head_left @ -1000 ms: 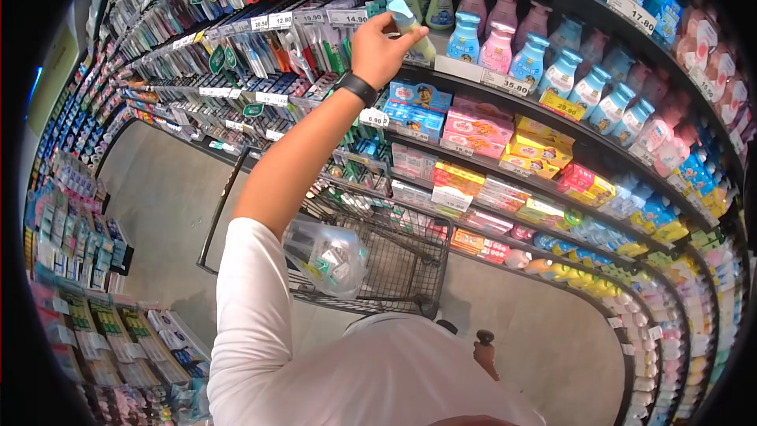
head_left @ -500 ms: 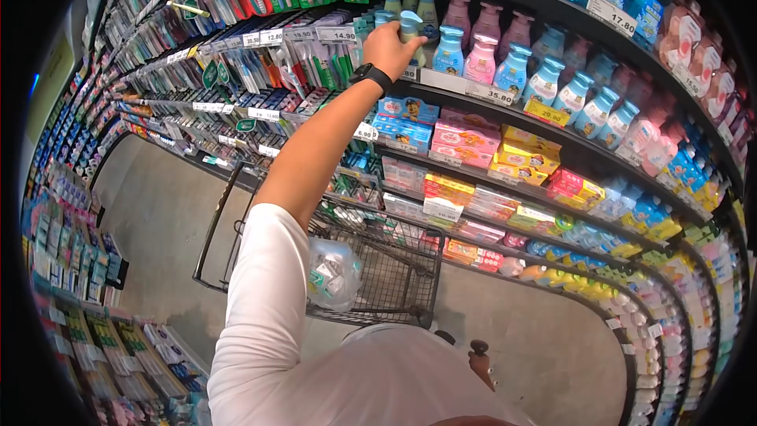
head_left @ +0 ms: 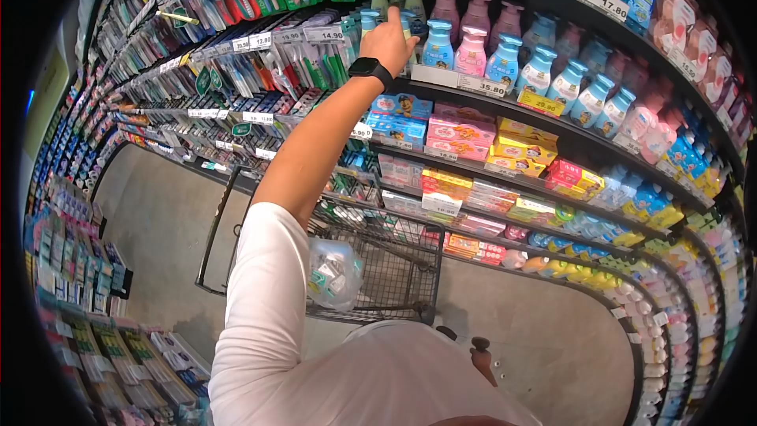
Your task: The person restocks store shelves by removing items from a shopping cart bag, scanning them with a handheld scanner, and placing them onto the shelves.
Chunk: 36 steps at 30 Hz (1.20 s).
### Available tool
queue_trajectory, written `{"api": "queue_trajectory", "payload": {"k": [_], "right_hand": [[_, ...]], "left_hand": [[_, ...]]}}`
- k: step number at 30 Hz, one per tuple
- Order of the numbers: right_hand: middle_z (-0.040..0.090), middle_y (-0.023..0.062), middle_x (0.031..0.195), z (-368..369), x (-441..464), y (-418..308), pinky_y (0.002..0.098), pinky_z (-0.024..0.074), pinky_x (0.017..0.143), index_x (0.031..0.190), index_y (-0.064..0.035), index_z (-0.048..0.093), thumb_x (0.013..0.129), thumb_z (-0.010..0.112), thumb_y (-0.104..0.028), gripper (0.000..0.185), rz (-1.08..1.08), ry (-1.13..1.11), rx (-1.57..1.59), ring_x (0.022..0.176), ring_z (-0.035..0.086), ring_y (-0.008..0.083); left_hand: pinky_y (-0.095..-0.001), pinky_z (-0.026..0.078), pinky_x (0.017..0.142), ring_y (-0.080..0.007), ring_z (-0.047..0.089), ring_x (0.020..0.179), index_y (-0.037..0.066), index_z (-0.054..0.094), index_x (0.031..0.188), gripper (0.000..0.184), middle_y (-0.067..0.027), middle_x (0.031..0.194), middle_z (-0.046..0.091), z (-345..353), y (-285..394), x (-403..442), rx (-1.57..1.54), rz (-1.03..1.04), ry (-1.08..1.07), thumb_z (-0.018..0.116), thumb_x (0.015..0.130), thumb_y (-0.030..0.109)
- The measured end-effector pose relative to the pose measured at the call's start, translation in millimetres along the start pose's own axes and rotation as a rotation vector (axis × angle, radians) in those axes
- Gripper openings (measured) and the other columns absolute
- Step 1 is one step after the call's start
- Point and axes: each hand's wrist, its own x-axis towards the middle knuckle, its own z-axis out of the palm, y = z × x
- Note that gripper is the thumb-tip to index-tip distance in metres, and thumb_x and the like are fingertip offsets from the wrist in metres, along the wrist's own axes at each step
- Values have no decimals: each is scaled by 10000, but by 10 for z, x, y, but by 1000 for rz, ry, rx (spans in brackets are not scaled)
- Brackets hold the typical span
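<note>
At upper centre, the blue-capped bottle [head_left: 407, 23] — held tilted a second earlier — now seemed set back on the shelf [head_left: 435, 75]. The left hand [head_left: 386, 46] half hid it, fingers partly spread; whether they pinched it, I could not tell.

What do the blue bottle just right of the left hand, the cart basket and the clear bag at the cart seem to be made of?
Blue bottle: probably smooth, glossy moulded plastic; it has a rounded body and soft highlights.
Cart basket: likely dark-coated metal wire, judging by its thin, open grid.
Clear bag: apparently thin plastic film, shiny and see-through.
</note>
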Motion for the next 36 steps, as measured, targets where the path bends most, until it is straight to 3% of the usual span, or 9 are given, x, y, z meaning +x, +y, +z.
{"api": "queue_trajectory", "payload": {"k": [5, 7, 11, 13, 17, 21, 22, 26, 36], "right_hand": [[543, 62, 571, 15, 49, -6, 357, 453, 411, 744, 11, 596, 787, 704, -188, 231, -8, -35, 62, 438, 555, 207], [629, 161, 622, 36, 68, 20, 411, 475, 585, 704, 52, 624, 775, 721, -295, 367, -47, -10, 22, 603, 638, 279], [618, 149, 599, 43, 117, 20, 407, 477, 584, 700, 59, 622, 777, 715, -288, 367, -39, -2, -23, 581, 629, 255], [551, 69, 580, 39, 112, -16, 363, 449, 406, 740, 10, 597, 800, 695, -175, 217, 12, -46, 56, 431, 553, 213], [551, 70, 579, 22, 93, -30, 366, 450, 405, 739, 11, 597, 801, 696, -177, 221, -9, -58, 73, 430, 551, 213], [557, 74, 592, 81, 165, 130, 363, 450, 411, 741, 13, 592, 801, 704, -179, 230, 27, -57, 136, 448, 557, 210], [558, 77, 595, 85, 155, 103, 364, 452, 413, 751, 15, 594, 800, 707, -176, 227, 19, -58, 107, 452, 559, 213], [569, 87, 607, 115, 166, 78, 374, 457, 417, 794, 28, 599, 794, 716, -174, 233, 28, -51, 86, 461, 569, 223], [614, 114, 624, 89, 536, -56, 373, 512, 464, 838, 23, 633, 798, 719, -253, 292, 25, -91, -41, 487, 619, 245]], "left_hand": [[-502, 535, 667, -430, 666, 757, -11, 444, 1237, 610, -235, 794, 682, -29, -19, 52, 23, -15, -34, 713, 845, 372], [-503, 534, 668, -430, 666, 754, -8, 437, 1251, 616, -236, 794, 682, -34, -28, 49, 37, -26, -42, 707, 850, 373], [-503, 535, 663, -430, 665, 751, -10, 395, 1317, 644, -233, 790, 680, -55, -37, -1, 24, -6, -38, 682, 867, 351], [-502, 535, 659, -429, 664, 747, -10, 379, 1343, 659, -232, 790, 679, -120, -9, -63, 17, -9, -44, 676, 870, 341], [-485, 537, 651, -410, 662, 729, 8, 329, 1412, 717, -201, 823, 681, -217, 71, -319, 15, 24, 14, 682, 858, 294], [-449, 532, 668, -365, 650, 808, 36, 485, 1264, 504, -165, 961, 658, -259, 187, -1017, -161, 69, 132, 675, 842, 234], [-358, 512, 595, -222, 641, 671, 73, 569, 1177, 396, -72, 841, 644, -215, 193, -1242, -216, 125, 118, 713, 836, 212], [-351, 527, 622, -267, 651, 752, 81, 631, 881, 108, -69, 873, 653, -432, 438, -1995, -382, 425, -169, 698, 811, 129], [-300, 562, 599, -234, 684, 788, 59, 685, 952, 198, -68, 972, 689, -2026, 1180, -1874, -815, 775, -232, 699, 756, 35]]}}
